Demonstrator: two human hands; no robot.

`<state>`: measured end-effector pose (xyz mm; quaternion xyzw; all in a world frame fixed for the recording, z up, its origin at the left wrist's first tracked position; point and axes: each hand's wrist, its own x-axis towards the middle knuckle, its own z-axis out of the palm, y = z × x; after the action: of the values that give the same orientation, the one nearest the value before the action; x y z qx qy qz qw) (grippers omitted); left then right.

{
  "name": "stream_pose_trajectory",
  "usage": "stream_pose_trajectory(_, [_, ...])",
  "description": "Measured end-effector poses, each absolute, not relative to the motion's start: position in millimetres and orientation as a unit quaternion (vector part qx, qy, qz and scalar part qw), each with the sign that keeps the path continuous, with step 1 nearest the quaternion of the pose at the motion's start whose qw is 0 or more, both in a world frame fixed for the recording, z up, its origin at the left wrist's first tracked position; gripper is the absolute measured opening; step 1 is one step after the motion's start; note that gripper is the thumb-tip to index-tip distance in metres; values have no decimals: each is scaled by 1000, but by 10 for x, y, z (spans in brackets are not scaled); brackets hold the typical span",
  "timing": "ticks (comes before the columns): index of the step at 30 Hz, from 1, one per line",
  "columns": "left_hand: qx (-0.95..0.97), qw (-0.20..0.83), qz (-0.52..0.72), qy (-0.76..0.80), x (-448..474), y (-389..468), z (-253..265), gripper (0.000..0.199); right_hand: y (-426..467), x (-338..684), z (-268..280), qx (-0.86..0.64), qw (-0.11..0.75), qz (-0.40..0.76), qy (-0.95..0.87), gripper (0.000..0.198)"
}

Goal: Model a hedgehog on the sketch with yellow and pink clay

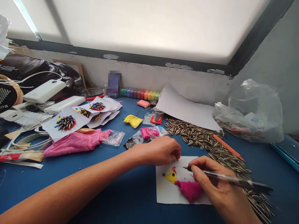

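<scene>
My right hand grips a black pen, its tip just above a white paper sheet. Yellow clay on the sheet forms a pointed head with a dark eye and a blue nose. Behind the head, magenta clay makes a body, partly covered by my right hand, and small magenta bits lie above it. My left hand rests at the sheet's top edge with its fingers curled under. Whatever those fingers may hold is hidden.
Sunflower seeds spread along the right side, with an orange stick-like tool on them. Packets of yellow clay and pink clay lie beyond my left hand. Seed-covered paper pieces, a pink cloth and a plastic bag are around.
</scene>
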<state>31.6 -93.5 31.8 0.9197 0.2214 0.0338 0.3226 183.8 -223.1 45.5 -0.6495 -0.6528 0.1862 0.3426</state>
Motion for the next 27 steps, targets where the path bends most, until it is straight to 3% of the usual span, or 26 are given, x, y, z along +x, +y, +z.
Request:
stream_pose_trajectory(7, [927,305,17,218,315,-943,346,23,-2180,1824,254,-639,335,170,-671,30])
stream_pose_trajectory(27, [930,297,-5,218,325,-947,362,16,-2187,1833,167,-636,308,180,-684,29])
